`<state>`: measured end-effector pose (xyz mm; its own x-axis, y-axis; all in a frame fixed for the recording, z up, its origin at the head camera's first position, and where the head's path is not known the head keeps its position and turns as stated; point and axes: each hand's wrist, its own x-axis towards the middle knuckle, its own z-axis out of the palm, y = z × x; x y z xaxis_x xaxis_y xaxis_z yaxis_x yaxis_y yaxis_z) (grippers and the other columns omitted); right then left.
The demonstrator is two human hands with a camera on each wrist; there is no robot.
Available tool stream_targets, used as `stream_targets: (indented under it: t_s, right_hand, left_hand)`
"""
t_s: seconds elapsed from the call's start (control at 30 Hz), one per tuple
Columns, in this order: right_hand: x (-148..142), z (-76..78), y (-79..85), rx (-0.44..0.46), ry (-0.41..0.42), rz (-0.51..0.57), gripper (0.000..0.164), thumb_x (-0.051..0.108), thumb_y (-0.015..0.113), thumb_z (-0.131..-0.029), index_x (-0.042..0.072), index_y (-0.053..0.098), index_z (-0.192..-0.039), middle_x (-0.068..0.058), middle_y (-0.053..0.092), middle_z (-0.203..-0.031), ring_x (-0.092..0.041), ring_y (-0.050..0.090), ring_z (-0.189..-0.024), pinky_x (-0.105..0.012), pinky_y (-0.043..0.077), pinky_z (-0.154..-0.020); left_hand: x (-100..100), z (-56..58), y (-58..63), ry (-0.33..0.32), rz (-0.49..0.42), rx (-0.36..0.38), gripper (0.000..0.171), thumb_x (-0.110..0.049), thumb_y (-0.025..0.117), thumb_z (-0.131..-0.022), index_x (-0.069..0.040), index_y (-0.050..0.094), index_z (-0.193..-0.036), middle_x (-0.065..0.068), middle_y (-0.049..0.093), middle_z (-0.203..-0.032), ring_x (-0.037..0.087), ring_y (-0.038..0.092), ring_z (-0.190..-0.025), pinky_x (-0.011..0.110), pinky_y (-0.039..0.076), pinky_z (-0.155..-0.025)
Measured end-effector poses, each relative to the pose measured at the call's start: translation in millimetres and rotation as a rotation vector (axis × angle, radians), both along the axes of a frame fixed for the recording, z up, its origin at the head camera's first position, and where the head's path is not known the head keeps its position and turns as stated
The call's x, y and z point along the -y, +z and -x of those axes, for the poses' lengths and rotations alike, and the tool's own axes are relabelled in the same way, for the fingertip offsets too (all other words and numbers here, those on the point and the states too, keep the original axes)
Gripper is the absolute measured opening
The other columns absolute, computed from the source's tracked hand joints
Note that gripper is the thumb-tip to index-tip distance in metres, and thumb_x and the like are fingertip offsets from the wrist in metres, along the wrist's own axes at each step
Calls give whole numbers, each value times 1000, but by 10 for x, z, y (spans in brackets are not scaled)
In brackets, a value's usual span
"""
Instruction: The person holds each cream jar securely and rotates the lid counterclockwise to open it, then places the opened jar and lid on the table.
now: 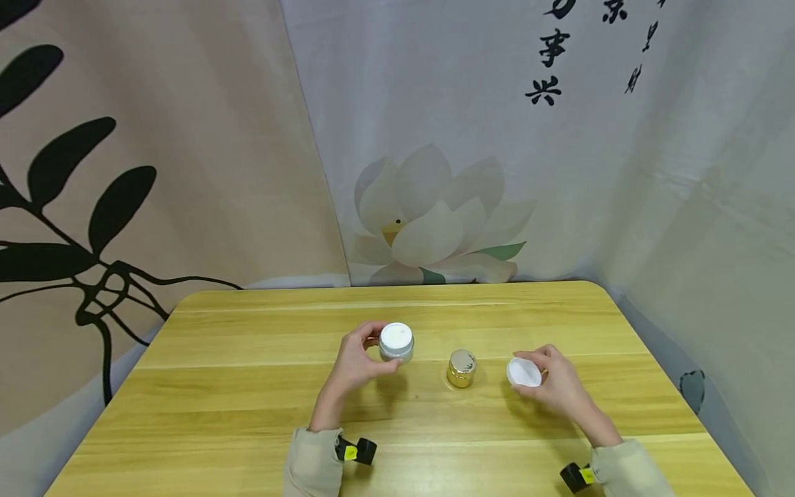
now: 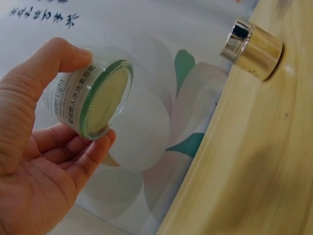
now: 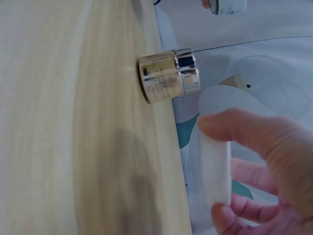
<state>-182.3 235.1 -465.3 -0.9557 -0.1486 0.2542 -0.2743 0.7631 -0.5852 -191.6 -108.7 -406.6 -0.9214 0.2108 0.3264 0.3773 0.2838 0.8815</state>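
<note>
My left hand [image 1: 358, 364] grips a small clear glass cream jar [image 1: 396, 344] between thumb and fingers, raised above the table. Its top shows white in the head view; the left wrist view shows the printed label and the greenish base of the jar [image 2: 102, 98]. Over to the right, my right hand [image 1: 559, 386] pinches a round white lid [image 1: 524, 373] by its edge, tilted and held off the table. The right wrist view catches this lid [image 3: 215, 169] edge-on between thumb and fingertips. Between the two hands a gold jar [image 1: 462, 369] with a shiny cap stands upright.
The light wooden table [image 1: 248, 386] carries the gold jar near its middle. Behind it hangs a pale curtain [image 1: 435, 103] with a printed lotus and dark lettering, reaching round both sides. Each wrist wears a small black camera, such as the left one [image 1: 365, 451].
</note>
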Motion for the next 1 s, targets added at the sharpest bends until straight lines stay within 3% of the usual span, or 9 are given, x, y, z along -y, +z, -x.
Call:
stream_targets:
  t_s: [0.2, 0.47, 1.0]
  right_hand:
    - [-12, -25, -28, 70, 3, -55, 51, 17, 87, -61, 0, 69, -106, -8, 52, -89, -20, 47, -74, -32, 44, -64]
    - [-34, -53, -77, 166, 26, -73, 54, 22, 87, -62, 1, 69, -108, -7, 51, -89, -19, 48, -77, -33, 44, -68]
    - [-43, -73, -166, 180, 55, -92, 55, 25, 88, -60, 3, 70, -106, -4, 50, -85, -17, 47, -75, -31, 42, -66]
  left_hand:
    - [6, -7, 6, 5, 2, 4, 50, 8, 77, -63, 11, 59, -109, 17, 61, -102, 27, 56, -95, 42, 50, -85]
    - [11, -12, 9, 10, 5, 19, 50, 8, 78, -62, 11, 58, -109, 16, 61, -102, 27, 56, -95, 43, 49, -86]
    - [22, 5, -27, 7, 6, 22, 49, 7, 78, -63, 10, 58, -107, 16, 61, -101, 25, 55, -94, 38, 50, -84]
